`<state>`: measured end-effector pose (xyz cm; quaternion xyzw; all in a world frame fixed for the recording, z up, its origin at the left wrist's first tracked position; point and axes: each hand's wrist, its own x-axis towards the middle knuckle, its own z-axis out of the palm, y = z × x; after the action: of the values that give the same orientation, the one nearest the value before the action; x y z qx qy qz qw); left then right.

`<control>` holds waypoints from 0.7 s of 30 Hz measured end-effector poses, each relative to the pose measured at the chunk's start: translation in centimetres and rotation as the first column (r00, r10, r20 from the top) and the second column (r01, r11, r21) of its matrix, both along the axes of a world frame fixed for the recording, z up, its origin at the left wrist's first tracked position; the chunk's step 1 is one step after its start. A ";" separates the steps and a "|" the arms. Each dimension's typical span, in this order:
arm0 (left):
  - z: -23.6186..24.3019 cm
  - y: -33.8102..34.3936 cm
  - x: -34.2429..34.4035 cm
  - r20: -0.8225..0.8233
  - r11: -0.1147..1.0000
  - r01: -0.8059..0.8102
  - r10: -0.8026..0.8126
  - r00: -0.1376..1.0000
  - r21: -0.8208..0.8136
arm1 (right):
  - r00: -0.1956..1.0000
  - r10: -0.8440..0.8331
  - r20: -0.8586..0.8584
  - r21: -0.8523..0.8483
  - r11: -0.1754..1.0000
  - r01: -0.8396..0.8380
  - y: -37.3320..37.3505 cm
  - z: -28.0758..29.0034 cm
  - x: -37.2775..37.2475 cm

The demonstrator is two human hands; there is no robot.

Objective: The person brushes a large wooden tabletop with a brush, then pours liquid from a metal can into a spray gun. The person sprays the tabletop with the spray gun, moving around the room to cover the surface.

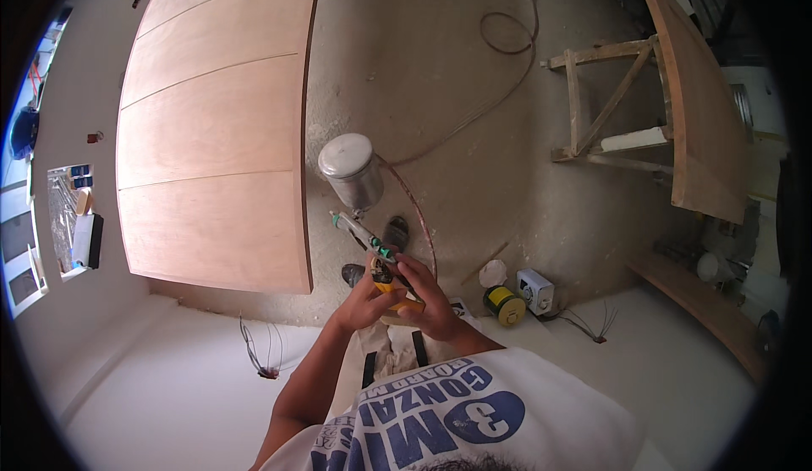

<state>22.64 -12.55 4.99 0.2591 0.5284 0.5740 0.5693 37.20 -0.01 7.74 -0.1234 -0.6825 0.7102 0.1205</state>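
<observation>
Spray gun (364,236): held in the air in front of the person, over the floor (474,217), to the right of a wooden panel (216,133) and apart from it. A rounded metal cup (351,171) is joined to the gun body at a narrow neck. A reddish hose (414,200) passes beside the cup and runs down toward the right hand; its connection is hidden.

Condition of hands: the left hand (365,303) is closed around a yellow-and-black tool (385,283) whose exact kind cannot be determined. The right hand (430,302) is closed at the rear of the gun, its thumb side close against the tool. How the gun's weight is shared between the hands cannot be told.

Handling assessment: the gun is judged rigid and front-heavy, since the cup sits well forward of the hands; the fill level is not visible. Bare metal may prove slippery, and the neck and small green fittings are probably the vulnerable points. Recommended hold: the handle at the rear, with a second support beneath the cup, keeping the hose slack.
</observation>
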 end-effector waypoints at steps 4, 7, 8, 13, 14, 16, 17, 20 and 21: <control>-0.2 -1.7 2.1 -0.047 0.994 -0.100 0.098 0.994 -0.047 | 0.935 -0.095 0.342 0.302 0.953 -0.013 -3.1 0.4 2.2; 2.0 -1.8 2.9 -0.338 0.989 -0.038 -0.012 0.941 -0.140 | 0.912 -0.091 0.400 0.311 0.950 -0.041 -3.0 0.9 2.8; 2.7 -1.7 3.1 -0.408 0.989 -0.022 -0.041 0.912 -0.147 | 0.913 -0.072 0.403 0.323 0.944 -0.068 -2.6 1.0 3.1; 6.8 -1.5 2.9 -0.508 0.990 -0.143 0.120 0.853 -0.007 | 0.886 0.242 0.395 0.248 0.901 -0.356 3.4 4.1 2.6; 6.7 -1.2 3.0 -0.469 0.979 -0.197 0.193 0.862 0.042 | 0.848 0.302 0.434 0.155 0.903 -0.401 5.1 5.0 3.0; 8.1 0.1 2.5 -0.412 0.941 -0.316 0.337 0.847 0.119 | 0.843 0.356 0.404 0.176 0.874 -0.453 8.6 8.9 2.2; 9.5 1.7 2.6 -0.434 0.885 -0.445 0.458 0.776 0.138 | 0.844 0.386 0.373 0.202 0.854 -0.480 10.5 10.5 2.0; 12.6 5.8 1.4 -0.624 0.782 -0.584 0.571 0.533 0.218 | 0.832 0.488 0.265 0.266 0.792 -0.549 16.0 14.6 0.2; 16.2 8.5 1.3 -0.629 0.702 -0.661 0.646 0.433 0.266 | 0.856 0.469 0.217 0.326 0.792 -0.517 17.1 16.4 -0.4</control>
<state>23.97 -4.02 21.15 0.2202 0.7618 0.6053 0.0690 36.78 17.11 24.14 0.0400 -0.8192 0.5648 -0.0908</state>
